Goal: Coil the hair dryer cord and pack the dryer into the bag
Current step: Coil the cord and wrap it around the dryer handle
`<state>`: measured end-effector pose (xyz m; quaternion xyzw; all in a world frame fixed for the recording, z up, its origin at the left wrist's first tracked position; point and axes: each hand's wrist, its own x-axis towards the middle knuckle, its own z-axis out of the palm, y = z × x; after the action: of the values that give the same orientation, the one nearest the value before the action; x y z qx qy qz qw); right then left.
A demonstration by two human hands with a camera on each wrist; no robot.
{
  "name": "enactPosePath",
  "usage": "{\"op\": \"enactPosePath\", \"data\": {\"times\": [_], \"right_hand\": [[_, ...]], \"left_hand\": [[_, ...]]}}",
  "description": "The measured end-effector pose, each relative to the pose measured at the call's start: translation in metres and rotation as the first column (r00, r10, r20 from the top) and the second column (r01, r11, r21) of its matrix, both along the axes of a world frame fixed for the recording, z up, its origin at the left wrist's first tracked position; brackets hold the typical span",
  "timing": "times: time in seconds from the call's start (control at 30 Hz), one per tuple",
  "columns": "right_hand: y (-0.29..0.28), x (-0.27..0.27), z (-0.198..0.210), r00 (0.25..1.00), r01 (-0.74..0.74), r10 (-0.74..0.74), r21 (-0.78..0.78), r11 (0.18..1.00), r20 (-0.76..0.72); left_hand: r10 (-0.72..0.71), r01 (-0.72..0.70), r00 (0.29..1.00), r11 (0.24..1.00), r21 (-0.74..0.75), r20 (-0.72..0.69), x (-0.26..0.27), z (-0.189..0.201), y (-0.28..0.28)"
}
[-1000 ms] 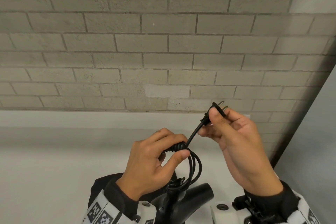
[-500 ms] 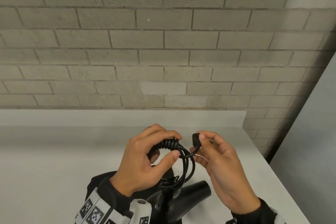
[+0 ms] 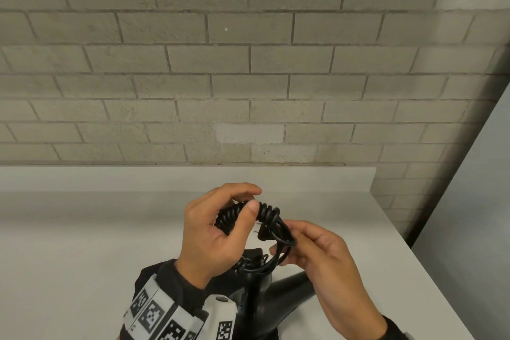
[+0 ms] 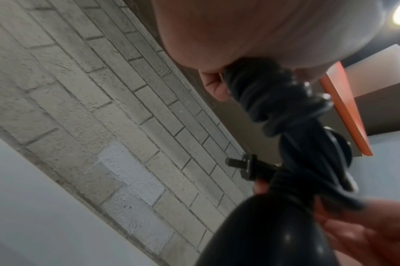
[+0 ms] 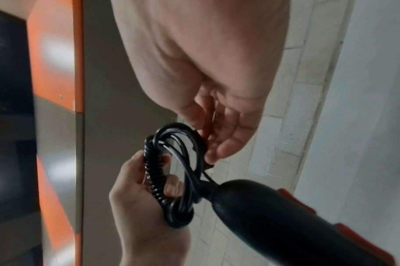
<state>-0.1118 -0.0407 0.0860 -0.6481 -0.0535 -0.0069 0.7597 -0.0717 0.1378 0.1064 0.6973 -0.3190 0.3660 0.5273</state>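
The black hair dryer (image 3: 265, 298) hangs low between my wrists, nozzle (image 3: 299, 288) pointing right. Its cord (image 3: 271, 214) is wound into a tight bundle with loose loops hanging from it. My left hand (image 3: 248, 200) grips the wound part, thumb on top. My right hand (image 3: 284, 240) pinches the plug (image 3: 262, 232) from the right, inside the loops, prongs pointing left. The left wrist view shows the bundle (image 4: 274, 93), the plug (image 4: 249, 165) and the dryer's handle (image 4: 274, 234). In the right wrist view are the loops (image 5: 178, 144) and the handle (image 5: 274, 216).
A white counter (image 3: 110, 229) lies under my hands, backed by a grey brick wall (image 3: 248, 77). Its right edge (image 3: 419, 251) drops off beside a grey panel (image 3: 483, 201). Something dark (image 3: 255, 252) shows behind the dryer; I cannot tell whether it is the bag.
My right hand brought the plug down from the upper right to the bundle and into the loops, so its prongs now point left. My left hand kept its grip on the wound cord.
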Motion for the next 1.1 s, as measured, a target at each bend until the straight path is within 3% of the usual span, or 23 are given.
{"op": "enactPosePath", "data": {"times": [0.07, 0.13, 0.23, 0.33, 0.47, 0.7, 0.83, 0.97, 1.1], "right_hand": [[-0.001, -0.005, -0.004, 0.994, -0.108, 0.107, 0.041, 0.993, 0.035], [-0.002, -0.01, -0.009, 0.981, -0.173, 0.175, -0.032, 0.984, 0.079], [0.0, -0.013, -0.015, 0.985, -0.109, 0.124, -0.123, 0.986, 0.118], [0.002, -0.014, -0.015, 0.986, -0.124, 0.132, -0.084, 0.989, 0.1], [0.002, -0.016, -0.015, 0.973, -0.21, 0.219, -0.124, 0.97, 0.071], [-0.007, -0.017, -0.006, 0.916, -0.322, 0.375, -0.296, 0.899, 0.143], [-0.004, -0.02, -0.002, 0.914, -0.293, 0.385, -0.443, 0.847, 0.131], [-0.006, -0.024, 0.001, 0.91, -0.319, 0.407, -0.493, 0.809, 0.079], [-0.011, -0.026, 0.006, 0.911, -0.275, 0.401, -0.574, 0.771, 0.102]], "left_hand": [[0.012, -0.011, 1.0, 1.0, -0.017, 0.009, 0.001, 0.0, 0.0], [0.01, -0.01, 1.0, 1.0, -0.026, 0.013, 0.002, 0.0, -0.001], [0.007, -0.006, 1.0, 1.0, -0.029, 0.021, 0.003, -0.001, -0.001], [0.005, -0.004, 0.999, 1.0, -0.025, 0.038, 0.003, -0.002, -0.003], [-0.004, 0.005, 0.999, 1.0, -0.025, 0.032, 0.003, -0.001, -0.005], [-0.069, 0.068, 0.996, 0.997, 0.026, 0.056, 0.002, 0.007, -0.012], [-0.099, 0.091, 0.989, 0.993, 0.072, 0.112, -0.003, 0.016, -0.025], [-0.123, 0.11, 0.979, 0.99, 0.085, 0.164, -0.009, 0.022, -0.036], [-0.203, 0.201, 0.973, 0.979, 0.033, 0.107, -0.013, 0.021, -0.036]]}}
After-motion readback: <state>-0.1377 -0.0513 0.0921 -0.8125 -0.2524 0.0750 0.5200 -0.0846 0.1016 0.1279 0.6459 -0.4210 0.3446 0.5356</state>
